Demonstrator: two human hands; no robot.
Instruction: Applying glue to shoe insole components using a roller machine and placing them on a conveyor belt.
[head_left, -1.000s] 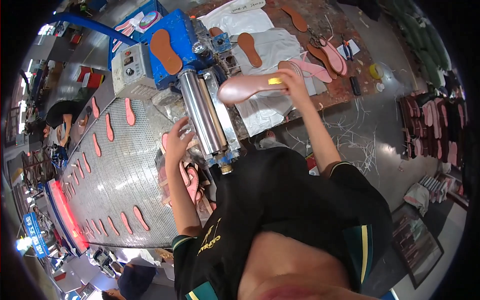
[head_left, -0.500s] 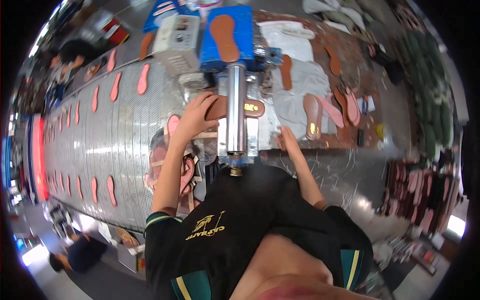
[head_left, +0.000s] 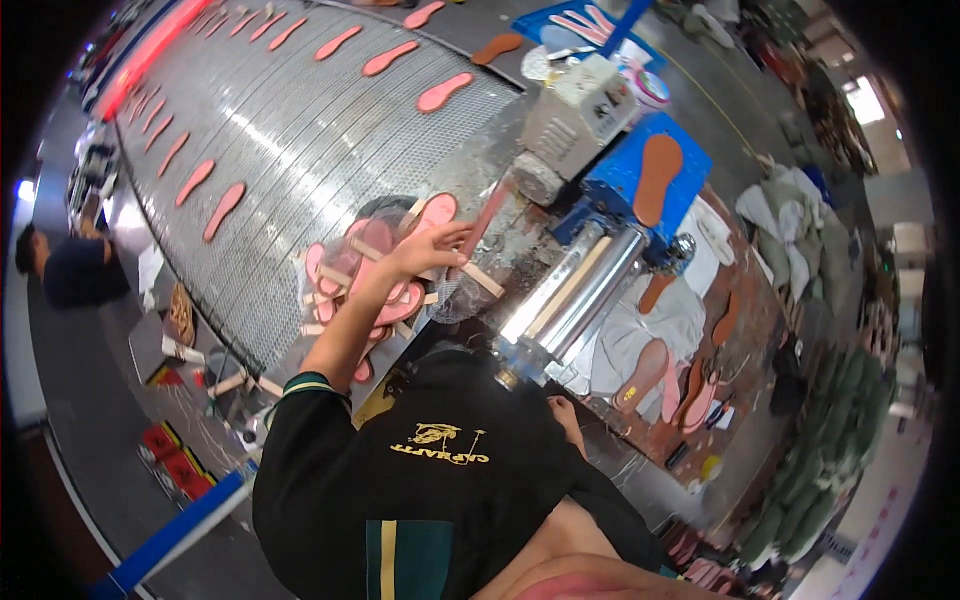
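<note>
Pink insole [head_left: 490, 215], one, pinched by left fingers [head_left: 456, 234], right fingers [head_left: 559, 407] unclear, one blue machine [head_left: 622, 182]

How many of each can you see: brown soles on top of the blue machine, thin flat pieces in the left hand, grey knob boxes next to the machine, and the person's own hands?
Brown sole on the blue machine: 1
Thin flat piece in the left hand: 1
Grey knob box: 1
Own hands, left and right hand: 2
Total: 5
</note>
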